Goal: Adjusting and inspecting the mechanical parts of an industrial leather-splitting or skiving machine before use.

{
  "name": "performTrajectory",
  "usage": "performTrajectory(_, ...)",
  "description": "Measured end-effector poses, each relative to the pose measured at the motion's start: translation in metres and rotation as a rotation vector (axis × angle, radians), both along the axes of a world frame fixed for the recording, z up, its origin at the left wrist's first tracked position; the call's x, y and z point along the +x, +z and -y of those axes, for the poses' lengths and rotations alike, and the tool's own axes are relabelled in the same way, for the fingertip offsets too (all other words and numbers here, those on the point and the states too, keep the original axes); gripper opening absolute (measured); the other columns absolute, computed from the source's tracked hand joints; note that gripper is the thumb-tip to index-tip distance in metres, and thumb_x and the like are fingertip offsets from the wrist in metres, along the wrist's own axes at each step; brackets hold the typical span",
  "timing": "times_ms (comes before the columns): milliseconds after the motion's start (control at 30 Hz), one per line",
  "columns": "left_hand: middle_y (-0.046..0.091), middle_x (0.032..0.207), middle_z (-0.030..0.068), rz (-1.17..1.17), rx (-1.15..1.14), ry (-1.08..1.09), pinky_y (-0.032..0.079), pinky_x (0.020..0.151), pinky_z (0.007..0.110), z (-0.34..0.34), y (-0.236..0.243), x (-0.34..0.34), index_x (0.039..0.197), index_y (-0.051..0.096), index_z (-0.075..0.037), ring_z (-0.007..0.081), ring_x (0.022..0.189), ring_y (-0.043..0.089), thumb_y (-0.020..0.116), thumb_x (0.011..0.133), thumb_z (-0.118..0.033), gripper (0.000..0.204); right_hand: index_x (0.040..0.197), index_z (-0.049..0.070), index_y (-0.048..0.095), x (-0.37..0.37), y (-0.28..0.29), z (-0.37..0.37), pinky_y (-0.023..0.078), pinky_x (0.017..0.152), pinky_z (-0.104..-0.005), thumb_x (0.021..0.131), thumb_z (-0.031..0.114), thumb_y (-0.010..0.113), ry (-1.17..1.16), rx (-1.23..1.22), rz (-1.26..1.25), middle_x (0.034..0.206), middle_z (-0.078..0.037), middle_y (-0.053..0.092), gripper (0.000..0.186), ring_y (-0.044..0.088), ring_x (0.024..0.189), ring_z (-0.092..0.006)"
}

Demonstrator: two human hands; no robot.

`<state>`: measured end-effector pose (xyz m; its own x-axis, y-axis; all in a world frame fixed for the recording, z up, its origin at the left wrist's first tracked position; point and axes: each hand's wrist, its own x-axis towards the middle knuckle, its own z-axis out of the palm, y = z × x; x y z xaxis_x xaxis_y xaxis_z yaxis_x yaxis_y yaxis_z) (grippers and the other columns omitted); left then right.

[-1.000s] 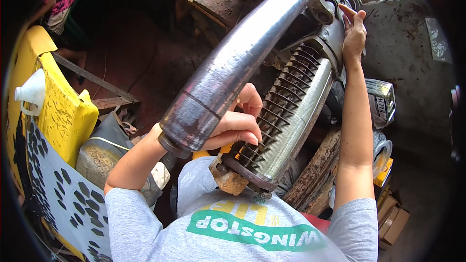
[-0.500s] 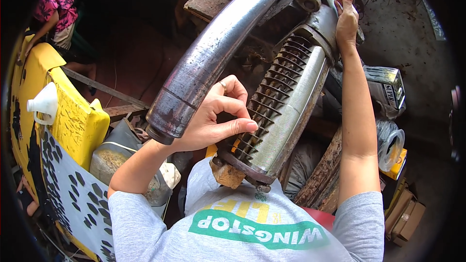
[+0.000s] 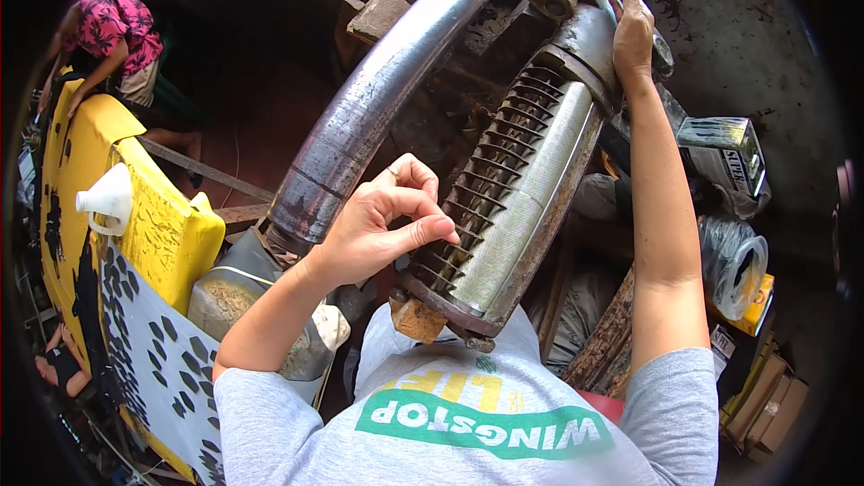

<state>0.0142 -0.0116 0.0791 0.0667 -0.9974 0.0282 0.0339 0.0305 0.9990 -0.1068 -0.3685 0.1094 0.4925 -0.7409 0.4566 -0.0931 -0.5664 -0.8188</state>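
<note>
A metal barrel (image 3: 509, 216) with a row of dark fins along its left side and a fine mesh face slants up the middle. My left hand (image 3: 396, 211) is beside the lower fins, thumb and forefinger pinched together at the fin edges. Whatever lies in the pinch, if anything, is too small to tell. At the barrel's far upper end, my right hand (image 3: 634, 31) rests against the collar with its fingers stretched out. A shiny metal cylinder (image 3: 378, 108) stands left of the barrel, its lower end behind my left wrist. A wooden block (image 3: 417, 320) sits under the barrel's near end.
At the left are a yellow panel (image 3: 171, 243), a white jug (image 3: 108, 198) and dark pieces on a pale sheet (image 3: 171, 364). A person in a pink shirt (image 3: 112, 25) bends there. On the right lie a rectangular can (image 3: 720, 148), plastic bag (image 3: 733, 261) and cardboard boxes (image 3: 774, 405).
The view has shifted slightly, moving the barrel and cylinder left in the picture. My left hand keeps its pinch at the fins, and my right hand stays at the collar.
</note>
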Motion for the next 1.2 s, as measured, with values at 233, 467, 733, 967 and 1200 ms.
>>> performTrajectory(233, 0.042, 0.086, 0.0004, 0.008, 0.037, 0.080, 0.035, 0.080, 0.025, -0.007, 0.007, -0.008, 0.079, 0.071, -0.006, 0.0113, 0.087, 0.041, 0.067, 0.084, -0.019, 0.014, 0.103, -0.002, 0.064, 0.002, -0.001, -0.001, 0.032, 0.105, -0.0331, 0.098, 0.048, 0.022, 0.055, -0.011, 0.036, 0.111, -0.013, 0.059, 0.065, 0.050, 0.111, -0.0185)
performTrajectory(467, 0.044, 0.089, 0.0002, 0.000, 0.129, 0.140, 0.033, 0.089, 0.029, -0.005, 0.024, -0.017, 0.076, 0.071, -0.007, 0.0125, 0.094, 0.040, 0.064, 0.086, -0.025, 0.021, 0.101, 0.000, 0.066, -0.002, -0.004, -0.002, 0.029, 0.105, -0.0358, 0.098, 0.050, 0.019, 0.068, -0.026, 0.047, 0.103, -0.017, 0.062, 0.068, 0.051, 0.109, -0.0228)
performTrajectory(733, 0.044, 0.095, 0.0014, 0.248, 0.313, 0.218, 0.036, 0.086, 0.028, -0.009, 0.048, -0.024, 0.077, 0.071, -0.007, 0.0122, 0.094, 0.043, 0.066, 0.083, -0.025, 0.020, 0.104, -0.005, 0.062, -0.003, -0.007, -0.004, 0.024, 0.108, -0.0358, 0.098, 0.050, 0.022, 0.144, 0.068, 0.163, 0.110, -0.015, 0.060, 0.069, 0.048, 0.115, -0.0208)
performTrajectory(967, 0.047, 0.094, -0.0001, 0.206, 0.472, 0.260, 0.038, 0.082, 0.026, -0.005, 0.060, -0.027, 0.077, 0.071, -0.007, 0.0110, 0.093, 0.045, 0.071, 0.078, -0.025, 0.018, 0.104, -0.007, 0.062, -0.003, -0.004, -0.004, 0.025, 0.108, -0.0336, 0.098, 0.047, 0.026, 0.190, 0.165, 0.234, 0.110, -0.015, 0.060, 0.064, 0.050, 0.113, -0.0211)
performTrajectory(1200, 0.047, 0.094, 0.0000, 0.229, 0.622, 0.248, 0.040, 0.085, 0.025, 0.002, 0.075, -0.029, 0.076, 0.069, -0.005, 0.0099, 0.093, 0.048, 0.079, 0.068, -0.018, 0.018, 0.098, 0.001, 0.067, 0.002, -0.009, 0.000, 0.036, 0.082, -0.0260, 0.098, 0.041, 0.035, 0.213, 0.068, 0.338, 0.094, -0.010, 0.059, 0.052, 0.050, 0.082, -0.0177)
